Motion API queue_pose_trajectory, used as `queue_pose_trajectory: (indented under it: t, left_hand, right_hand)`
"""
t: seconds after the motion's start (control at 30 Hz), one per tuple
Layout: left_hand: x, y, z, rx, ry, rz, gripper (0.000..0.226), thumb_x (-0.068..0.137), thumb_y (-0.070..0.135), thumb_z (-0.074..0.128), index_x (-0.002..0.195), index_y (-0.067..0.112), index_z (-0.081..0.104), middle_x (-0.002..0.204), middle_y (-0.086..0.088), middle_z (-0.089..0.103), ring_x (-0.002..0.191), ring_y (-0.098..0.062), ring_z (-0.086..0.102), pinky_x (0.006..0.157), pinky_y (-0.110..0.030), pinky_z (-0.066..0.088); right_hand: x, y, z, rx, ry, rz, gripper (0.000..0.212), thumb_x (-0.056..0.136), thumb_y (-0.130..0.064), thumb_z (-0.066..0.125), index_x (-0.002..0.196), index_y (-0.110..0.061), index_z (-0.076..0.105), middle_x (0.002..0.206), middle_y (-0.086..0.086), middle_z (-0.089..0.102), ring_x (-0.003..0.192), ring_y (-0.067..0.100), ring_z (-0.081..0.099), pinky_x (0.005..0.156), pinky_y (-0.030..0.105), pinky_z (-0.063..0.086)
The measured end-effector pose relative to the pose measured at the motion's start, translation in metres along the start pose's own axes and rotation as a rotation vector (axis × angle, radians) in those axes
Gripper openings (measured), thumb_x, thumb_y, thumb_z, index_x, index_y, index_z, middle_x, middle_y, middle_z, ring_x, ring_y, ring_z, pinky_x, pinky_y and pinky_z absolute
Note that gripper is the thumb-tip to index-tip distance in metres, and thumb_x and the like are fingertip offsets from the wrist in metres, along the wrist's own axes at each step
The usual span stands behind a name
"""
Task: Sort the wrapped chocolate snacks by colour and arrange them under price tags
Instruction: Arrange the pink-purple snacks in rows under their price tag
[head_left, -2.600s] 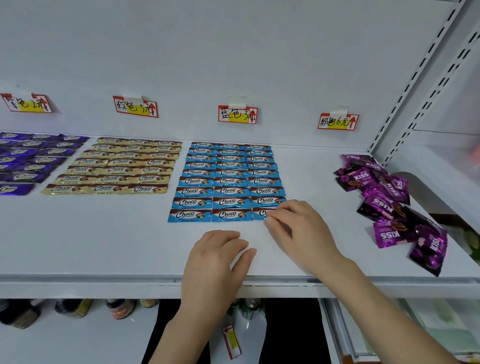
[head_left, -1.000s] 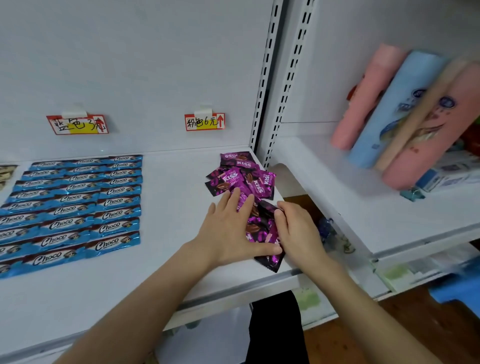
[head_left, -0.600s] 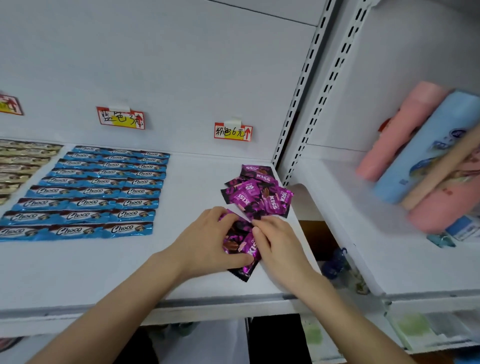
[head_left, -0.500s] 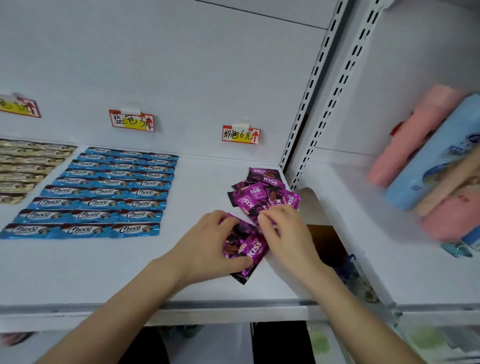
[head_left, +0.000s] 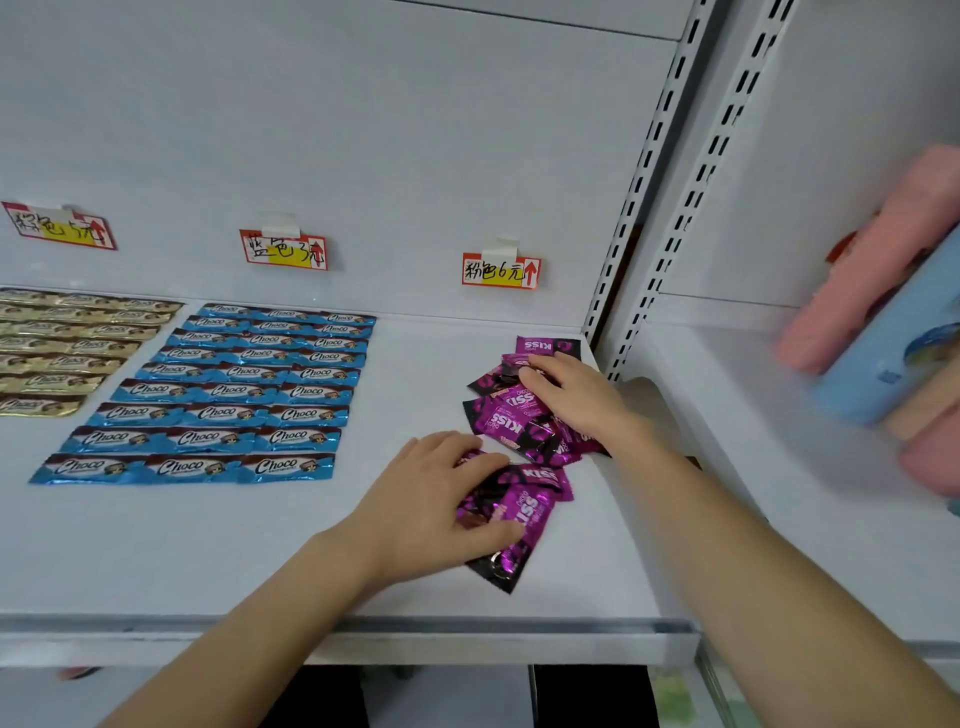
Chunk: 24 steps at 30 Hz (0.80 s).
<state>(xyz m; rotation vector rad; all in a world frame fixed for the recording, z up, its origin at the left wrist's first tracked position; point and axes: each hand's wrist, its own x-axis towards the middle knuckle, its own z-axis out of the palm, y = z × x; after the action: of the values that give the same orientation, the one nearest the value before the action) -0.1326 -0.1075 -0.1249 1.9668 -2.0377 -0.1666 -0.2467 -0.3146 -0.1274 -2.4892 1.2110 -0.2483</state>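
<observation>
Shifted since half a second ago: right hand (head_left: 576, 400) away from the left one and up onto the farther heap. Low in the centre, on the white shelf (head_left: 311, 561), left hand (head_left: 431, 509) curled over a small bunch of magenta KISS packets (head_left: 524, 512), thumb below, fingers clamped on them. Just above, farther heap of KISS packets (head_left: 506, 421) under the right fingers, laid nearly flat and together, pinching nothing visible. Likely light, thin, crinkly foil, slick enough to slide off one another; best pinched by a crimped end or flat across the middle, singly. Higher up, pink price tag (head_left: 501, 271) on the back wall, packets not yet arranged beneath it; blue Choco bars (head_left: 234, 395) in rows at centre left
</observation>
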Motion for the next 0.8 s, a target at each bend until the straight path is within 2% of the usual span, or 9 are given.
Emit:
queue_pose_trajectory:
  t: [0.1, 0.23, 0.33, 0.43, 0.53, 0.63, 0.67, 0.73, 0.8]
  left_hand:
    - [-0.013, -0.006, -0.005, -0.07, 0.051, -0.037, 0.089, 0.066, 0.079, 0.022, 0.136, 0.03, 0.046, 0.133, 0.005, 0.047, 0.124, -0.011, 0.038, 0.104, -0.021, 0.025]
    - [-0.027, -0.004, -0.006, -0.104, 0.105, -0.099, 0.086, 0.067, 0.077, 0.032, 0.134, 0.026, 0.05, 0.126, 0.001, 0.047, 0.116, -0.013, 0.041, 0.095, -0.017, 0.028]
    - [-0.03, 0.0, -0.007, -0.188, 0.184, -0.143, 0.071, 0.069, 0.066, 0.054, 0.124, 0.021, 0.058, 0.118, -0.001, 0.043, 0.108, -0.016, 0.044, 0.089, -0.02, 0.032]
    - [-0.031, 0.0, -0.006, -0.248, 0.217, -0.144, 0.064, 0.067, 0.061, 0.059, 0.117, 0.022, 0.06, 0.113, 0.006, 0.035, 0.107, -0.015, 0.043, 0.09, -0.021, 0.036]
    - [-0.031, -0.003, -0.003, -0.277, 0.204, -0.152, 0.066, 0.067, 0.062, 0.061, 0.12, 0.022, 0.055, 0.125, 0.004, 0.037, 0.115, -0.013, 0.04, 0.097, -0.021, 0.035]
    - [-0.029, -0.007, 0.001, -0.241, 0.201, -0.142, 0.081, 0.069, 0.063, 0.065, 0.133, 0.019, 0.042, 0.147, -0.001, 0.026, 0.134, -0.013, 0.025, 0.106, -0.02, 0.021]
    - [-0.028, -0.007, 0.001, -0.224, 0.185, -0.142, 0.088, 0.069, 0.067, 0.061, 0.14, 0.021, 0.036, 0.153, 0.0, 0.019, 0.139, -0.013, 0.017, 0.11, -0.022, 0.017]
    - [-0.026, -0.007, 0.001, -0.164, 0.123, -0.144, 0.097, 0.067, 0.079, 0.04, 0.147, 0.028, 0.021, 0.157, 0.005, 0.01, 0.144, -0.012, 0.005, 0.117, -0.031, 0.011]
    - [-0.025, -0.009, 0.0, -0.112, 0.064, -0.149, 0.099, 0.064, 0.084, 0.022, 0.148, 0.033, 0.018, 0.157, 0.009, 0.012, 0.144, -0.01, 0.003, 0.118, -0.04, 0.012]
  right_hand:
    - [-0.008, -0.012, 0.004, 0.02, -0.006, -0.097, 0.055, 0.093, -0.056, 0.032, 0.139, -0.027, 0.04, 0.147, 0.0, 0.036, 0.136, 0.018, 0.029, 0.11, 0.039, 0.026]
    - [-0.024, -0.028, 0.016, 0.041, 0.031, -0.162, 0.05, 0.093, -0.053, 0.035, 0.135, -0.026, 0.045, 0.139, -0.001, 0.045, 0.129, 0.019, 0.038, 0.105, 0.037, 0.032]
    - [-0.034, -0.037, 0.021, 0.054, 0.08, -0.17, 0.047, 0.094, -0.05, 0.036, 0.133, -0.026, 0.047, 0.133, -0.002, 0.049, 0.124, 0.019, 0.041, 0.1, 0.034, 0.033]
    - [-0.039, -0.044, 0.024, 0.081, 0.087, -0.159, 0.045, 0.095, -0.047, 0.036, 0.133, -0.026, 0.048, 0.133, -0.001, 0.049, 0.124, 0.018, 0.042, 0.099, 0.033, 0.033]
    - [-0.043, -0.05, 0.027, 0.082, 0.091, -0.155, 0.043, 0.096, -0.044, 0.035, 0.133, -0.025, 0.048, 0.135, 0.0, 0.048, 0.126, 0.019, 0.041, 0.101, 0.033, 0.031]
    - [-0.043, -0.051, 0.029, 0.074, 0.102, -0.163, 0.042, 0.096, -0.042, 0.035, 0.133, -0.024, 0.048, 0.135, 0.001, 0.048, 0.125, 0.02, 0.041, 0.103, 0.035, 0.031]
    - [-0.043, -0.051, 0.028, 0.071, 0.101, -0.171, 0.042, 0.096, -0.042, 0.036, 0.132, -0.024, 0.048, 0.134, 0.001, 0.049, 0.125, 0.02, 0.041, 0.104, 0.035, 0.032]
    - [-0.04, -0.05, 0.027, 0.096, 0.072, -0.182, 0.043, 0.096, -0.042, 0.038, 0.132, -0.022, 0.049, 0.132, 0.001, 0.05, 0.124, 0.019, 0.042, 0.104, 0.035, 0.032]
    - [-0.036, -0.05, 0.022, 0.211, 0.06, -0.196, 0.041, 0.094, -0.04, 0.043, 0.128, -0.019, 0.053, 0.129, -0.003, 0.053, 0.121, 0.014, 0.044, 0.102, 0.03, 0.033]
